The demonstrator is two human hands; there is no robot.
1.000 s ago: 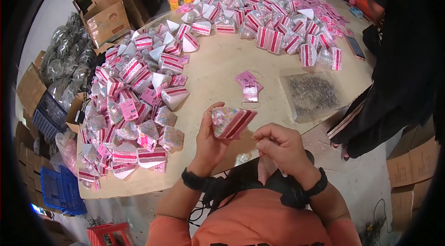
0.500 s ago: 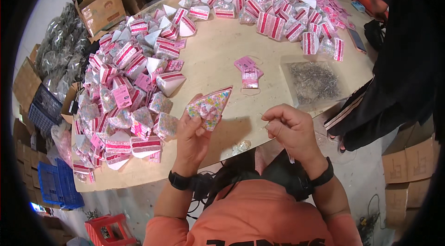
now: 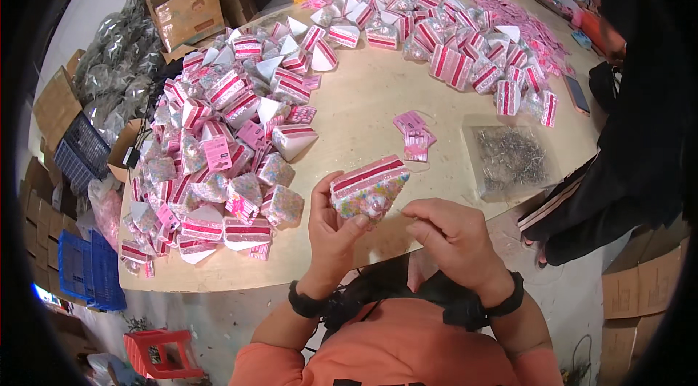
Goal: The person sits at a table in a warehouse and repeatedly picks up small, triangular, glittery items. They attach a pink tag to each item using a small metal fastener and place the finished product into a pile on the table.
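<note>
My left hand [image 3: 329, 244] grips a decorative cake slice [image 3: 369, 186] with pink and dark red layers and a sprinkled, glittery face. Its layered side is turned up and its sprinkled face toward me. Just right of the slice, my right hand [image 3: 459, 242] is closed, with thumb and forefinger pinched together near the slice's edge. Whatever lies between these fingertips is too small to make out. Pink printed tags [image 3: 416, 145] with a thin loop of cord lie on the table beyond both hands.
Similar cake slices [image 3: 229, 88] are heaped along the table's [image 3: 356, 106] left side and far edge. A shallow clear tray [image 3: 502, 195] of thin metal pieces sits at the right, near a phone [image 3: 576, 94]. A person in black clothing [image 3: 640, 117] stands at the right; others sit opposite.
My left hand has turned the cake slice so its layered side shows. My right hand has come left, closer to the slice. The whole view has shifted slightly.
</note>
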